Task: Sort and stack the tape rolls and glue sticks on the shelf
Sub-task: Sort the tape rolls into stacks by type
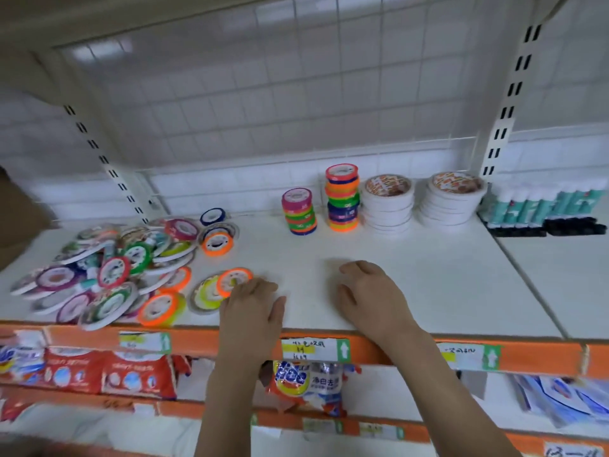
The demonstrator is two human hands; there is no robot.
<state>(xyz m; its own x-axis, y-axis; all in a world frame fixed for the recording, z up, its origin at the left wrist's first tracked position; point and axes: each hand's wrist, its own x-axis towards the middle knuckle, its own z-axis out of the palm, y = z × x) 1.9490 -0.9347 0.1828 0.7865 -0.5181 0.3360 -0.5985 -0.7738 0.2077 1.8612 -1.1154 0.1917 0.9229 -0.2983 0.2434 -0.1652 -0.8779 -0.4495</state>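
A loose pile of coloured tape rolls (pixel 108 275) covers the left of the white shelf (pixel 428 275). At the back stand two stacks of coloured rolls (pixel 299 211) (pixel 342 197) and two stacks of white tape rolls (pixel 389 202) (pixel 453 199). Glue sticks (pixel 543 206) stand upright at the back right. My left hand (pixel 252 311) lies near the front edge, its fingertips touching an orange roll (pixel 232 281) that leans on a yellow roll (pixel 206 293). My right hand (pixel 372 298) rests on the bare shelf, fingers curled, with nothing in it.
An orange price rail (pixel 527 357) with paper labels runs along the shelf's front edge. Packaged goods (pixel 108 374) hang on the lower shelf below. White slotted uprights (pixel 507 107) and a wire grid form the back.
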